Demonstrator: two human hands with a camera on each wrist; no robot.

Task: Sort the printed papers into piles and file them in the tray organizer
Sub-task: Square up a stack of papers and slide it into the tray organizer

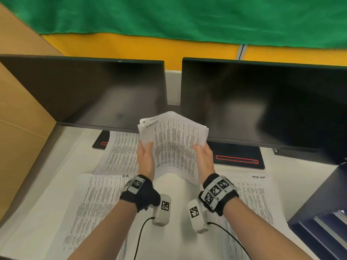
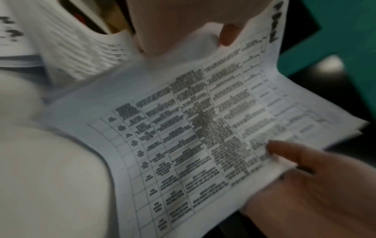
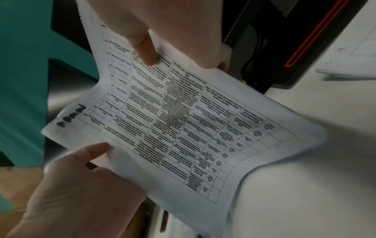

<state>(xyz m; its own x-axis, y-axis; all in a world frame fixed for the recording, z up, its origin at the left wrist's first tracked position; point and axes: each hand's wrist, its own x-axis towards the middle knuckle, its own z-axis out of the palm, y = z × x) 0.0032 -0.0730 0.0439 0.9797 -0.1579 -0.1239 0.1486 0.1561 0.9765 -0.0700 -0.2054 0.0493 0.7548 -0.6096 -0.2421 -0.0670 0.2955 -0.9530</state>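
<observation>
I hold a stack of printed papers (image 1: 174, 143) (image 2: 203, 128) (image 3: 183, 120) in the air in front of the monitors, and it sags in the middle. My left hand (image 1: 148, 149) (image 2: 183, 24) (image 3: 81, 185) grips its left edge with the thumb on top, near a handwritten label. On the right edge my right hand (image 1: 199, 150) (image 2: 315, 177) (image 3: 162, 24) grips it the same way. Three paper piles lie on the table: back left (image 1: 122, 152), front left (image 1: 97, 203) marked "H.R.", and right (image 1: 251, 199) marked "TASK LIST". The dark blue tray organizer (image 1: 323, 222) stands at the lower right.
Two dark monitors (image 1: 84, 91) (image 1: 262, 102) stand across the back, their bases (image 1: 238, 158) on the white table (image 1: 178, 231). A cardboard wall (image 1: 18, 128) closes the left side. Cables trail from the wrist cameras over the table's front.
</observation>
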